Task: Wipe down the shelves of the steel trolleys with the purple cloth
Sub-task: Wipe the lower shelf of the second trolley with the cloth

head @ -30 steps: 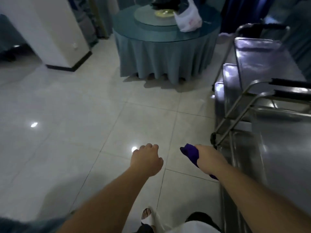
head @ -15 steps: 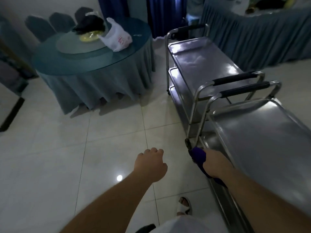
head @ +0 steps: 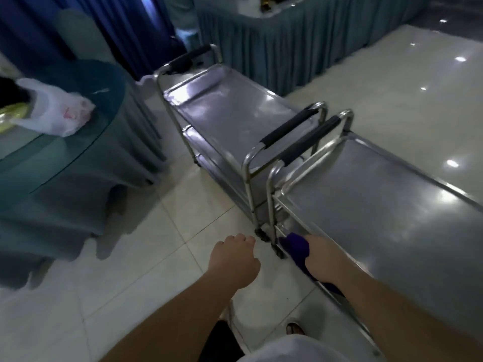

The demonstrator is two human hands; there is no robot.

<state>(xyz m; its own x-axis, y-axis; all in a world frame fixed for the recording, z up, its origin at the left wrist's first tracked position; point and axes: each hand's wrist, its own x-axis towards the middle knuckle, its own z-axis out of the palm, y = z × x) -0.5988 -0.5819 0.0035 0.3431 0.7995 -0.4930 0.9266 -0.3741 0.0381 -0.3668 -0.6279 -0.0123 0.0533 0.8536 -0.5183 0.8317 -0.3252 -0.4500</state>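
1. Right hand (head: 322,259) grips the purple cloth (head: 296,248), fingers curled round it, at the near left edge of the nearer trolley (head: 386,212), just under the rim of its top shelf. The cloth sticks out ahead of the knuckles and a strip of it trails back under the wrist along the lower rail.
2. Left hand (head: 234,259) hangs over the floor beside the right one, apart from the trolley, fingers curled in loosely and holding nothing.
3. Both forearms reach forward from the bottom of the view; a foot in a sandal (head: 295,329) shows below them on the floor.
4. The nearer trolley's top shelf is bare, shiny steel with ceiling lights reflected in it. Its black-gripped handle (head: 311,145) rises at the far end.
5. A second steel trolley (head: 230,113) stands end to end with it, farther away, its own near handle just beside the first one's. It shows three shelves stacked and another black handle at its far end.
6. On the left stands a round table (head: 78,158) with a grey-blue skirt and a glass top, carrying a white plastic bag (head: 56,113).
7. Farther back are blue curtains (head: 125,30) and a long skirted table (head: 287,40); the things on top of it are too blurred to name.
8. The floor (head: 130,270) is pale glossy tile.
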